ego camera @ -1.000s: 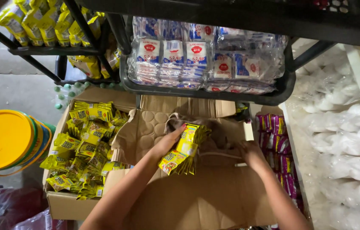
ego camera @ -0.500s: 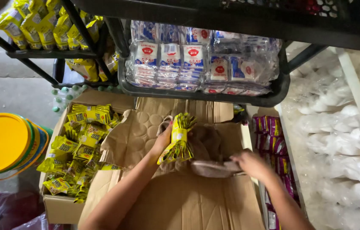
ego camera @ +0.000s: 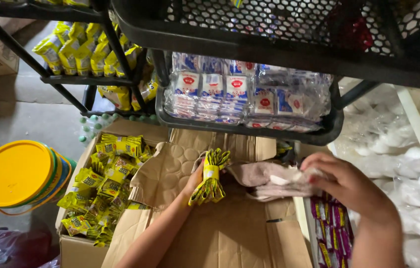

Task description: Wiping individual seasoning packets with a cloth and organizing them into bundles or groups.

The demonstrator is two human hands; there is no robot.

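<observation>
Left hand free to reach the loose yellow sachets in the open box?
Probably not as is: the left hand already grips a banded sachet bundle. The loose yellow sachets lie uncovered in the open box beside it.

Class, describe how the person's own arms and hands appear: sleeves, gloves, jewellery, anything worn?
Both forearms are bare, with no sleeves in view. The left hand and the right hand wear no gloves, and no rings, watch or bracelets are visible.

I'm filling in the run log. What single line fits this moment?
left hand: holds yellow sachet bundle | right hand: grips pinkish bag | under both: cardboard box
</observation>
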